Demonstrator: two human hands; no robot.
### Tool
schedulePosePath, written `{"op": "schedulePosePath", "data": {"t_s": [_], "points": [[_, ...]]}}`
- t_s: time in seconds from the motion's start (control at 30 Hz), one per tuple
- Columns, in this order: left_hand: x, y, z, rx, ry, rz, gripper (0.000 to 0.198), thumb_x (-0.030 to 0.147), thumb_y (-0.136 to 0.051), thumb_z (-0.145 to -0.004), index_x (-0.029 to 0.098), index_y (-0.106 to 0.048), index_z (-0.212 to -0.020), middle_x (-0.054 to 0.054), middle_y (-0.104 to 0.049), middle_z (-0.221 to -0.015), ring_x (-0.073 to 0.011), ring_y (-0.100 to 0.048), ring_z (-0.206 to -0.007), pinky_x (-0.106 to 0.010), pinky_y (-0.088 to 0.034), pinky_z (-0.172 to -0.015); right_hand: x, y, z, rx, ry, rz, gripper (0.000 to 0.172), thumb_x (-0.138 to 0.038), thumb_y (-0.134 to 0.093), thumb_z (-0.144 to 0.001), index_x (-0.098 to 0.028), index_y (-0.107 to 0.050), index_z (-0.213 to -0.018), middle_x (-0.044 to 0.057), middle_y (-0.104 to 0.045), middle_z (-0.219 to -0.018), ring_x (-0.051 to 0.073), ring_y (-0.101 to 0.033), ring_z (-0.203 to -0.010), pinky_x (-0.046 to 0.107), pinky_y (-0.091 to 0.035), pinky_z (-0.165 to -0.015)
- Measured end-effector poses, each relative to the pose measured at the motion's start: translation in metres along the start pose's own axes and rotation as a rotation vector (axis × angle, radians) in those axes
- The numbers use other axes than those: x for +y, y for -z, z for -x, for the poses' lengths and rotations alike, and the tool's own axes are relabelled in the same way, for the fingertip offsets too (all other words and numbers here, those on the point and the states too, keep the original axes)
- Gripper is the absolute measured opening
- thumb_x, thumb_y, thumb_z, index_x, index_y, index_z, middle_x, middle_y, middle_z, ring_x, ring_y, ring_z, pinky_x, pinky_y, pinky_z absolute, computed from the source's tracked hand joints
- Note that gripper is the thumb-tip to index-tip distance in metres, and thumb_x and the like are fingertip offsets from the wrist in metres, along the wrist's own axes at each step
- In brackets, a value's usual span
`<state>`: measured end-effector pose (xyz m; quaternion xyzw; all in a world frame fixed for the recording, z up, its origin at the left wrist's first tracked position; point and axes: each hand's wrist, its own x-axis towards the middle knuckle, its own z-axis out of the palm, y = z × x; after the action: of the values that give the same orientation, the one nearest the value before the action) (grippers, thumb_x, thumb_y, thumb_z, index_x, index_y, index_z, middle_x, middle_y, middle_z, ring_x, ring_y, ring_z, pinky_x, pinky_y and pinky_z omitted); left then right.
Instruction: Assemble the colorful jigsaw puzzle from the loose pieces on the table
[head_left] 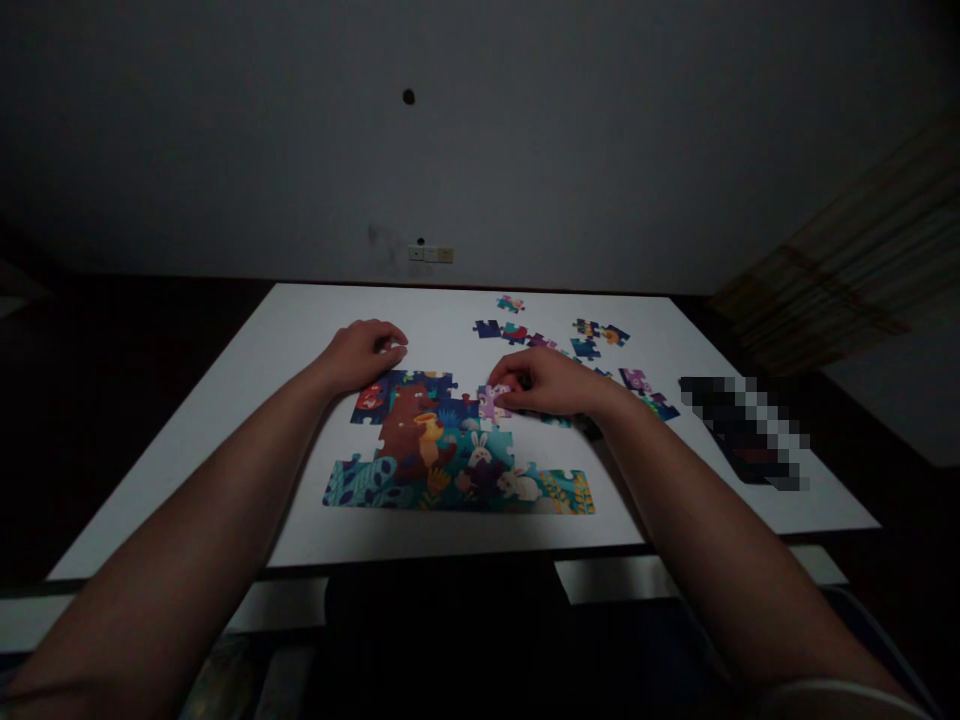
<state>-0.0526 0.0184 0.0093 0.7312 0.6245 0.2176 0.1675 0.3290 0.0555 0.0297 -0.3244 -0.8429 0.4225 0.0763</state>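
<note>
A partly joined jigsaw puzzle (420, 460) lies on the white table, showing a brown bear with a yellow pot, and rabbits below. My right hand (544, 380) pinches a pink-purple puzzle piece (491, 403) between thumb and fingers. That piece is at the upper right edge of the joined part; whether it is locked in, I cannot tell. My left hand (367, 352) rests at the puzzle's upper left corner, its fingers loosely bent, thumb and forefinger apart, holding nothing. Loose puzzle pieces (585, 348) are scattered beyond and right of my right hand, which partly hides some.
A dark flat object (739, 430), partly pixelated, lies at the table's right side. The white table (247, 350) ends in a near edge in front of my body. Behind it stands a grey wall with sockets (431, 254), and a striped curtain (832, 250) hangs at right.
</note>
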Motion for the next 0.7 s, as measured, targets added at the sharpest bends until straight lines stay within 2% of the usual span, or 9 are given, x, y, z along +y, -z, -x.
{"op": "schedulePosePath", "data": {"t_s": [0.13, 0.23, 0.3, 0.5, 0.7], "points": [[0.001, 0.000, 0.000, -0.001, 0.004, 0.001, 0.039, 0.050, -0.071, -0.098, 0.021, -0.088, -0.119, -0.011, -0.078, -0.100, -0.0288, -0.070, -0.093, -0.044, -0.053, -0.086, -0.004, 0.003, 0.002, 0.042, -0.001, -0.019, 0.030, -0.041, -0.088, -0.091, -0.022, -0.085, -0.113, 0.002, -0.073, -0.083, 0.020, -0.063, -0.074, 0.035, -0.048, -0.068], [0.000, -0.001, -0.001, 0.004, 0.010, 0.013, 0.039, 0.051, -0.073, -0.098, 0.022, -0.088, -0.120, -0.011, -0.078, -0.101, -0.0288, -0.070, -0.094, -0.044, -0.053, -0.086, -0.005, 0.011, 0.007, 0.129, 0.017, -0.052, 0.029, -0.044, -0.089, -0.090, -0.022, -0.084, -0.109, 0.003, -0.076, -0.085, 0.021, -0.066, -0.077, 0.036, -0.050, -0.070], [0.000, -0.001, -0.001, 0.006, 0.012, 0.017, 0.039, 0.051, -0.072, -0.098, 0.023, -0.087, -0.119, -0.011, -0.078, -0.101, -0.0287, -0.070, -0.094, -0.044, -0.052, -0.085, -0.005, 0.018, 0.013, 0.136, 0.013, -0.081, 0.030, -0.046, -0.090, -0.088, -0.022, -0.083, -0.105, 0.004, -0.077, -0.085, 0.021, -0.067, -0.077, 0.035, -0.050, -0.071], [-0.001, -0.001, -0.001, 0.011, 0.015, 0.011, 0.035, 0.050, -0.073, -0.098, 0.024, -0.087, -0.117, -0.010, -0.078, -0.099, -0.0285, -0.070, -0.093, -0.043, -0.052, -0.084, -0.005, 0.032, 0.028, -0.172, -0.118, -0.073, 0.027, -0.045, -0.093, -0.084, -0.022, -0.079, -0.089, 0.003, -0.080, -0.080, 0.019, -0.069, -0.072, 0.031, -0.047, -0.064], [-0.004, -0.002, -0.003, 0.011, 0.011, 0.015, 0.040, 0.053, -0.075, -0.096, 0.023, -0.088, -0.119, -0.010, -0.078, -0.099, -0.0286, -0.069, -0.093, -0.043, -0.052, -0.085, -0.009, 0.029, 0.027, -0.277, -0.128, -0.095, 0.028, -0.043, -0.096, -0.082, -0.023, -0.079, -0.090, 0.004, -0.084, -0.083, 0.021, -0.074, -0.075, 0.032, -0.051, -0.067]]}}
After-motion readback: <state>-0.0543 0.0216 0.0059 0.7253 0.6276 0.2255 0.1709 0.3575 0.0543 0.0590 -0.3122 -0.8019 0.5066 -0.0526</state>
